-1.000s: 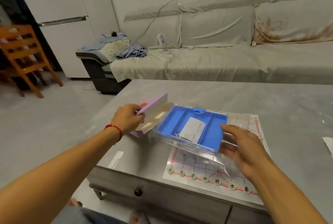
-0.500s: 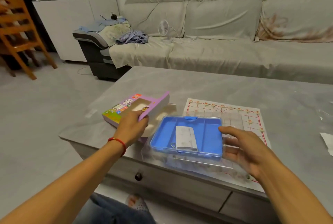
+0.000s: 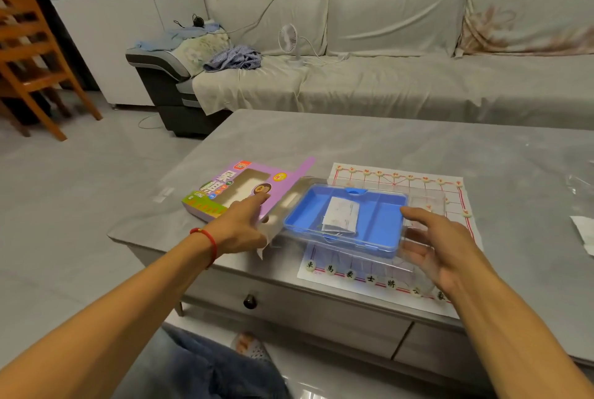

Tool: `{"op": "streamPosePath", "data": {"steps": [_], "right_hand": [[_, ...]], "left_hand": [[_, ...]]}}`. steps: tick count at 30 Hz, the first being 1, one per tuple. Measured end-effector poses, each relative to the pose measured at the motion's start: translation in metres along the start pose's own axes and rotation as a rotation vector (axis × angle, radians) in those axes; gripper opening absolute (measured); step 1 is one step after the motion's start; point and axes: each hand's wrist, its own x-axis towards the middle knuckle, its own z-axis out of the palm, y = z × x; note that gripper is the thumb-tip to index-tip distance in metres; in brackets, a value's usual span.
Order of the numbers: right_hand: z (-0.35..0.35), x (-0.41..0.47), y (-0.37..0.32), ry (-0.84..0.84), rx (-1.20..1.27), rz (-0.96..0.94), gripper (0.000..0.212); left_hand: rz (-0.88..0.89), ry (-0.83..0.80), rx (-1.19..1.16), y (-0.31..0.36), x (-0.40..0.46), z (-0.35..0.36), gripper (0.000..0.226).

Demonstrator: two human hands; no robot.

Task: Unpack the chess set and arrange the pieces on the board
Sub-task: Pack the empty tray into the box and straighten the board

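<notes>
Beyond the grey table (image 3: 369, 141) we see a covered sofa (image 3: 401, 83) bearing a small white fan (image 3: 288, 38) and crumpled blue cloth (image 3: 234, 59); a wooden chair (image 3: 29, 54) stands far left.

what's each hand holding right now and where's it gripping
Left hand rests straight fingers on the purple box, not gripping. Right hand holds the clear case at its right end, fingers loosely around it.
</notes>
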Motion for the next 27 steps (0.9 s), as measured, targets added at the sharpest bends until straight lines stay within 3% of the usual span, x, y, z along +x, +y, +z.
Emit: {"op": "streamPosePath", "data": {"steps": [3, 7, 13, 16, 19, 21, 27], "right_hand": [[0.006, -0.003, 0.006, 0.028, 0.018, -0.005, 0.009], [0.013, -0.008, 0.012, 0.055, 0.051, -0.02, 0.006], [0.03, -0.013, 0.011, 0.032, 0.02, -0.037, 0.039], [0.034, -0.012, 0.009, 0.036, 0.008, -0.027, 0.032], [0.035, -0.016, 0.009, 0.024, 0.012, -0.014, 0.016], [0.038, -0.019, 0.013, 0.002, 0.012, -0.008, 0.015], [0.058, -0.023, 0.022, -0.028, 0.03, -0.011, 0.023]], "left_hand": [[0.06, -0.042, -0.011, 0.003, -0.002, -0.004, 0.079], [0.092, -0.035, -0.056, 0.006, -0.002, -0.01, 0.074], [0.157, -0.015, -0.067, 0.016, -0.012, -0.008, 0.059], [0.209, 0.096, -0.022, 0.007, -0.017, 0.005, 0.05], [0.2, 0.337, -0.258, -0.001, -0.024, 0.019, 0.028], [0.147, 0.435, -0.485, 0.005, -0.031, 0.024, 0.025], [0.159, 0.481, -0.693, 0.026, -0.044, 0.03, 0.021]]}}
